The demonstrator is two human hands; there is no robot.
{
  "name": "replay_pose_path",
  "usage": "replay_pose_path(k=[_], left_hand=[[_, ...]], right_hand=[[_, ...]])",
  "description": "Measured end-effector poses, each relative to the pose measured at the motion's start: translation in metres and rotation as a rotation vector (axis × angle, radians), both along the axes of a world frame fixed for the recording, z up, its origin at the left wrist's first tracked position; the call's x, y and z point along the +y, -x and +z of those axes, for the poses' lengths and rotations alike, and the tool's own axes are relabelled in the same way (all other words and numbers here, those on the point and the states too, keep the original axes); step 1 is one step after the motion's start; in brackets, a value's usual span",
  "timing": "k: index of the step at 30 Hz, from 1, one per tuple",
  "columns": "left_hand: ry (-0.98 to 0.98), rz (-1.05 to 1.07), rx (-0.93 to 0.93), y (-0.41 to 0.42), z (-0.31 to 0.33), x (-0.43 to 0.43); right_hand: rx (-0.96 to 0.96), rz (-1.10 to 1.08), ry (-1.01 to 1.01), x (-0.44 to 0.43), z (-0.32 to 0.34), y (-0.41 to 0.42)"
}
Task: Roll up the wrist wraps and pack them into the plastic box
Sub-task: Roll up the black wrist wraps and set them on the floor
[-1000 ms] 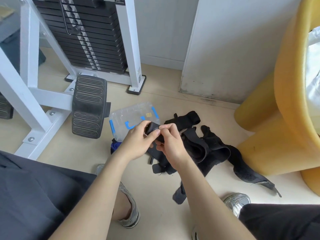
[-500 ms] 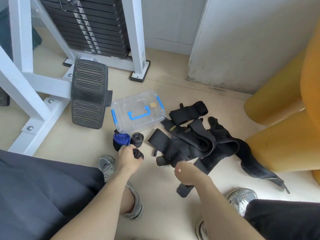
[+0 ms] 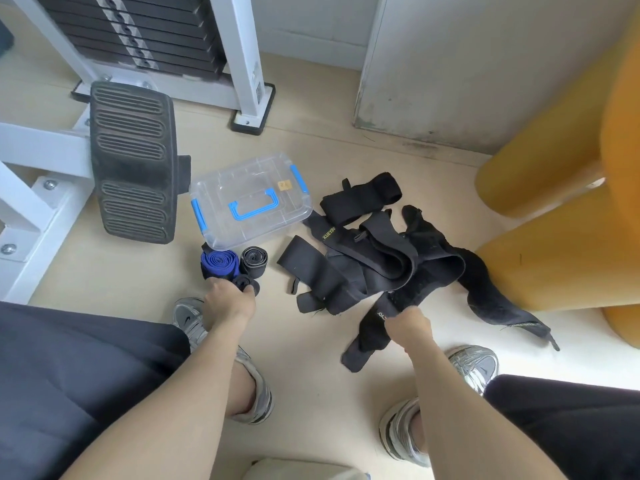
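Note:
A clear plastic box [image 3: 249,199] with blue latches and handle lies closed on the floor. In front of it stand a blue rolled wrap [image 3: 219,265] and a black rolled wrap [image 3: 254,261]. My left hand [image 3: 228,301] rests on a third small black roll [image 3: 246,283], fingers around it. A tangle of unrolled black wrist wraps [image 3: 388,265] lies to the right of the box. My right hand [image 3: 407,325] is closed on one loose black wrap [image 3: 367,337] at the near edge of the pile.
A white weight machine frame [image 3: 242,53] with a black ribbed foot pad [image 3: 133,161] stands at the left. A yellow rounded seat [image 3: 561,188] is at the right. My two silver shoes [image 3: 474,365] rest on the beige floor.
My hands parted from in front of the box. The left one brought the finished black roll down beside the two other rolls. The right one reached down and closed on a loose wrap.

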State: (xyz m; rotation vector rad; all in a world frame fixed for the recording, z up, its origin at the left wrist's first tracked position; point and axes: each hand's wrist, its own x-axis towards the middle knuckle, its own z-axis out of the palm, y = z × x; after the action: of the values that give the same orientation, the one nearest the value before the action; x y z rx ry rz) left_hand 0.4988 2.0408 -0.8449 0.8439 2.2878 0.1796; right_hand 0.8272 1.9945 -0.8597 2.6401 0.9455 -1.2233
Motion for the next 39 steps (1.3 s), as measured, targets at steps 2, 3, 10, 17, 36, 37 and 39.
replay_pose_path(k=[2,3,10,17,36,37,39], left_hand=[[0.087,-0.011,-0.017,-0.001,0.001,-0.002],[0.108,-0.028,-0.026,-0.003,0.002,-0.003],[0.092,-0.354,-0.266,-0.051,-0.003,0.005],[0.183,-0.669,-0.482,-0.093,0.015,0.004],[-0.017,-0.701,-0.827,-0.129,0.079,-0.022],[-0.005,-0.708,-0.85,-0.127,0.082,-0.022],[0.085,-0.707,-0.949,-0.121,0.088,-0.021]], right_hand=[[0.037,-0.248,-0.143,-0.002,-0.003,-0.006],[0.082,-0.381,-0.212,-0.001,-0.004,-0.008],[0.3,-0.633,-0.299,0.016,-0.006,-0.024],[0.393,-0.872,-0.485,0.012,0.015,-0.02],[1.185,-0.684,-0.449,-0.024,0.078,-0.003],[1.159,-0.695,-0.454,-0.022,0.08,-0.002],[1.083,-0.742,-0.477,-0.017,0.081,0.001]])
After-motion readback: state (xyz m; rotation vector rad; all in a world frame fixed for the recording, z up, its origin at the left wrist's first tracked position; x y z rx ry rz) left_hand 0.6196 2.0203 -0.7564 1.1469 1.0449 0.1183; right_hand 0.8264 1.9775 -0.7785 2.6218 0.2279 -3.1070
